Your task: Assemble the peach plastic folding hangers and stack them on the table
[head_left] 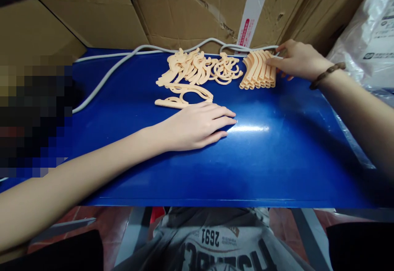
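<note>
My left hand (197, 125) lies flat, palm down, on the blue table top (261, 160), its fingers stretched out and holding nothing. It rests just beside a single peach-coloured curved plastic piece (184, 95). Behind that lies a loose pile of the same pieces (200, 68). My right hand (297, 60) reaches to the far right and touches a neat upright stack of pieces (257, 71) with its fingertips, fingers partly bent against the stack's right side. A beaded bracelet (326, 74) sits on that wrist.
A white cable (123, 62) snakes along the table's far edge. Cardboard boxes (191, 8) form a wall close behind. A clear plastic bag (366, 37) stands at the right. A blurred patch covers the left side.
</note>
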Demonstrator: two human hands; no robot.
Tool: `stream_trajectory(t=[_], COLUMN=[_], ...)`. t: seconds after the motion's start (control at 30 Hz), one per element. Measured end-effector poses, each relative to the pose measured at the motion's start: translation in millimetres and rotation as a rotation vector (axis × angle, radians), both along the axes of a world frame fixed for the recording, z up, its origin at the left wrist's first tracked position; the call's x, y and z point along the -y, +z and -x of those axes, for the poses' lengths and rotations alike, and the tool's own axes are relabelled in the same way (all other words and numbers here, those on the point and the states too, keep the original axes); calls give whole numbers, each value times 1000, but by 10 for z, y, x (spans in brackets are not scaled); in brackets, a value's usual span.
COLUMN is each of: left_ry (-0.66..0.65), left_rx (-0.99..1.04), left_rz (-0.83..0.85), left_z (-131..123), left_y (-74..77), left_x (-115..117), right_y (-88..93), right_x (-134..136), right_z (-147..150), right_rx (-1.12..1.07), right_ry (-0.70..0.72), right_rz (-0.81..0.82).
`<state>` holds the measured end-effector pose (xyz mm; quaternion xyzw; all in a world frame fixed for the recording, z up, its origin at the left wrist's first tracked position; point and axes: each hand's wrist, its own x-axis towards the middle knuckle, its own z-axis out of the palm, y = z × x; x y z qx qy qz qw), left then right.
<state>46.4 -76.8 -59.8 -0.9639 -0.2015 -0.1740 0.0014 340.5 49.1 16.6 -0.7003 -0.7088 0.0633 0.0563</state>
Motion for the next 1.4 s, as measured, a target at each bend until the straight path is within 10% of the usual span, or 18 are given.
stream_trajectory(t=[0.67,0.83,1.03,1.4], left_ry=[7,209,344,270], left_rx=[-11,162,234,173], left_rz=[-53,-94,-36,92], left_z=[-2,-3,36,17], left_y=[10,146,192,108], left_x=[2,73,47,17], right_y=[219,138,-205,-415], right_x=[287,695,1211,1246], right_z=[51,117,266,223], right_rx=[-42,-23,266,350], right_ry=[26,311,985,1065], right_rz=[-178,-197,-260,-428])
